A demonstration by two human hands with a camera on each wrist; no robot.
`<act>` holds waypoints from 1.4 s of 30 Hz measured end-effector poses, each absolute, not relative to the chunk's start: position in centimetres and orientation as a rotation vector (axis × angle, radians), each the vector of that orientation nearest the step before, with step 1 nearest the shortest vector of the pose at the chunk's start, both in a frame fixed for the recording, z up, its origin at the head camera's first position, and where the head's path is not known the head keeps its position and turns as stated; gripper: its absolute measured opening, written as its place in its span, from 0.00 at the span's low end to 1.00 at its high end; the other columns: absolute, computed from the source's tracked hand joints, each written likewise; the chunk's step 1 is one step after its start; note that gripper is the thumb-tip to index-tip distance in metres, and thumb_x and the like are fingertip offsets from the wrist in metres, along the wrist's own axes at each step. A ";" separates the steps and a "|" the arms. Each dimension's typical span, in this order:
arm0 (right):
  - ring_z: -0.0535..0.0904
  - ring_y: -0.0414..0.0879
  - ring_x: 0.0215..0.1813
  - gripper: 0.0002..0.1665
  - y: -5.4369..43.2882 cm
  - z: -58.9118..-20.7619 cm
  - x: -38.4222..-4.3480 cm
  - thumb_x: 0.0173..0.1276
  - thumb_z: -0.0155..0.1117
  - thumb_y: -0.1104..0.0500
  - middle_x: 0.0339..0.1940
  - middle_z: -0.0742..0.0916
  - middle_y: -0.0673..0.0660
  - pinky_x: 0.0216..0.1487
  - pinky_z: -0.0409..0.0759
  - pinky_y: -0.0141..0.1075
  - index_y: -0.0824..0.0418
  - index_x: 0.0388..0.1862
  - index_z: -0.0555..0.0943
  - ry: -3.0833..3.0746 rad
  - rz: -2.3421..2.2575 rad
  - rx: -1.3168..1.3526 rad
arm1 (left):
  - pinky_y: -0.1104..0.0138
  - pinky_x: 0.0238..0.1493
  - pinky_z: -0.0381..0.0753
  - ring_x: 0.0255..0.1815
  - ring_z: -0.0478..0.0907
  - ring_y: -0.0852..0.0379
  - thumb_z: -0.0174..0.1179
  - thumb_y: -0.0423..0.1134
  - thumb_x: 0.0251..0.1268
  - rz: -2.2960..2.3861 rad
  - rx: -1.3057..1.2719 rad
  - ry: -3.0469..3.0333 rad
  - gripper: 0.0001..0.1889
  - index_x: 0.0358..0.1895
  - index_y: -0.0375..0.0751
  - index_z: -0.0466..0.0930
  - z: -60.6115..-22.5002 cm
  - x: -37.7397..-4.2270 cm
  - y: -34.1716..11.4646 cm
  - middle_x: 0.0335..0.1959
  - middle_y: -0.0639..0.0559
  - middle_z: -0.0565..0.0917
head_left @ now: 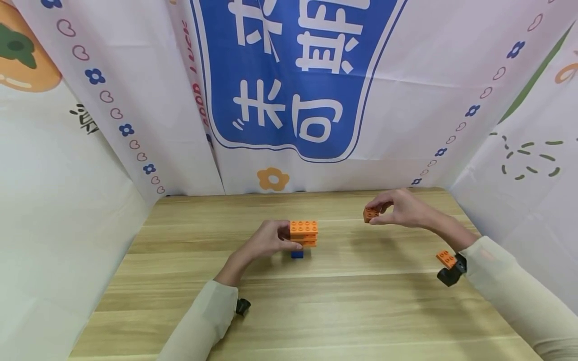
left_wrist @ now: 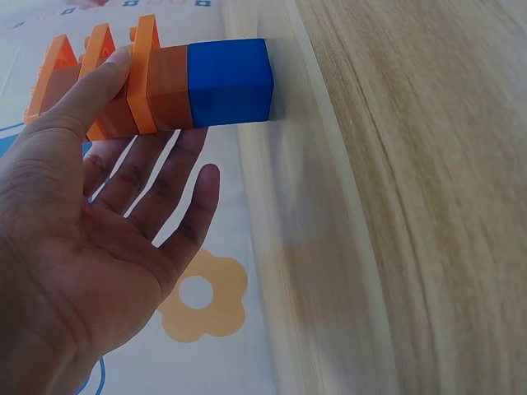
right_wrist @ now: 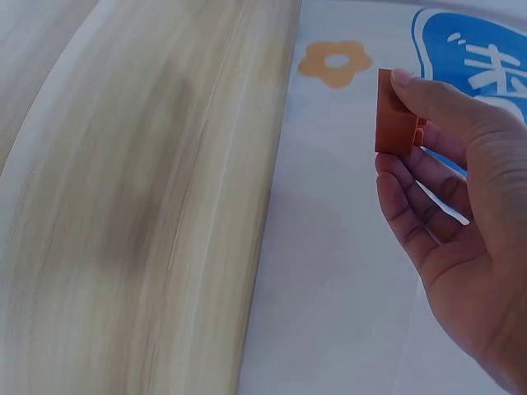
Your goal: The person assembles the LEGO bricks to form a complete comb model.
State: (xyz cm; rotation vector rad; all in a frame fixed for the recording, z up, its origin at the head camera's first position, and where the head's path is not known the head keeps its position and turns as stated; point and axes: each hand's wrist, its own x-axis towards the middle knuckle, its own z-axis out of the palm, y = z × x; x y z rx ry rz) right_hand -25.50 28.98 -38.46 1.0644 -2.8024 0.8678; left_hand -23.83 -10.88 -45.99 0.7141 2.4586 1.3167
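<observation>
My left hand [head_left: 269, 239] holds a stack of toy building bricks [head_left: 303, 228] near the middle of the table, thumb on the near side. Bright orange plates alternate with darker orange bricks in the stack. A blue brick [left_wrist: 230, 82] forms its bottom end, close to the wooden surface. Off to the right, my right hand [head_left: 402, 208] pinches a single dark orange brick [right_wrist: 397, 115] between thumb and fingers, raised above the table. The studs of this brick face the palm in the right wrist view.
The wooden table [head_left: 316, 311] reaches back to a printed cloth wall [head_left: 384, 115]. An orange studded piece [head_left: 445, 258] overlaps the black wrist device [head_left: 451, 273] by my right sleeve. Another black device [head_left: 243, 306] sits at my left cuff.
</observation>
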 end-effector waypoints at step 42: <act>0.85 0.38 0.40 0.20 17.3 -35.7 -23.9 0.62 0.84 0.55 0.43 0.92 0.50 0.44 0.87 0.33 0.60 0.51 0.91 -2.653 0.901 1.345 | 0.64 0.45 0.88 0.41 0.87 0.57 0.79 0.42 0.62 1.316 0.744 2.452 0.17 0.49 0.42 0.86 -46.0 -24.0 -10.9 0.41 0.54 0.90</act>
